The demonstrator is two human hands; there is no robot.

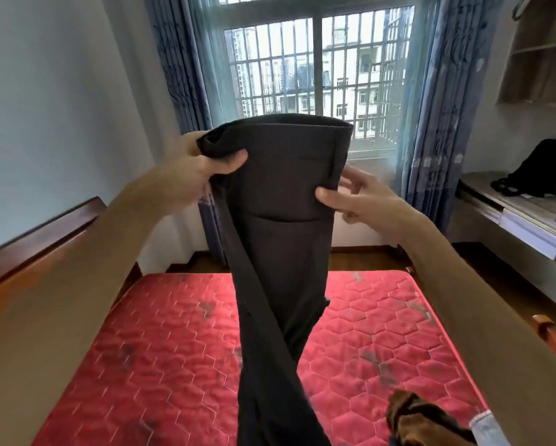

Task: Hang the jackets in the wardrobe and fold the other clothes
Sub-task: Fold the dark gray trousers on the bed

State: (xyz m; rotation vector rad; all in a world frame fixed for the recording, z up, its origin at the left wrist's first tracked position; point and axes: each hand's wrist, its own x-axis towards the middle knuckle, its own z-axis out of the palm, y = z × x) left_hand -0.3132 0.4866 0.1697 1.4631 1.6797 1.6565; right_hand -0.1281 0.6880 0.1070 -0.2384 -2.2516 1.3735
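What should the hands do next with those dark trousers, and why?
Probably slide the right hand up to the free waistband corner. The left hand pinches one corner of the dark trousers, but the right grips lower on the side edge, and the legs hang twisted above the red mattress. Level corners should let them hang straight for folding.

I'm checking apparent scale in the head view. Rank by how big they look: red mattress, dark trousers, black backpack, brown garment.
1. red mattress
2. dark trousers, held close to the camera, which inflates them
3. and 4. black backpack and brown garment look alike; the garment is cut off.
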